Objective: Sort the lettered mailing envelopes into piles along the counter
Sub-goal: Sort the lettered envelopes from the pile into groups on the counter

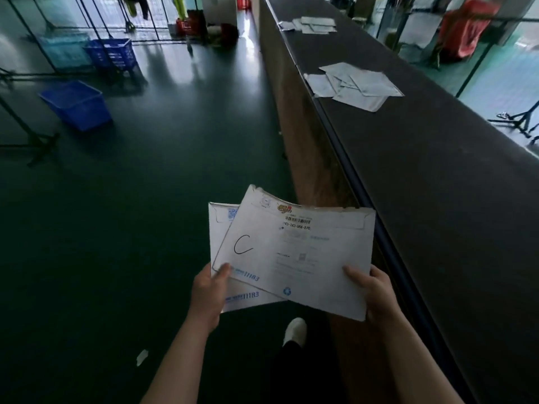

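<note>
While the person stands w/ the counter (437, 170) running along their right side, both hands hold envelopes just left of its front edge, above the dark green floor (145, 228). Only one view here, the head cam, so everything's from that.

Top envelope (294, 255) is white, tilted a bit, w/ a handwritten "C" on its left part, a barcode near the top and a recycling mark low down. Left hand (208, 295) pinches its lower left corner, thumb on top, fingers curled underneath. Right hand (376, 293) grips the lower right corner the same way, thumb on the face. Under it sits a second envelope (248, 300), also in the left hand's grip, mostly covered; blue "11183" print shows on both. Could be more sheets stacked below, can't tell tbh.

Farther along the counter there's a near pile (358, 83) of white envelopes, loosely fanned, close to the counter's left edge. Beyond that, a far pile (315, 24), smaller in frame and kinda blurry, letters not readable.

Left of the counter, on the floor: a blue basket (77, 104) lying on its own, stacked blue baskets (112, 55) farther back, dark rack frames around them. A white shoe (295, 330) shows below the envelopes, right by the counter's base, plus a paper scrap (142, 357) on the floor to its left.
</note>
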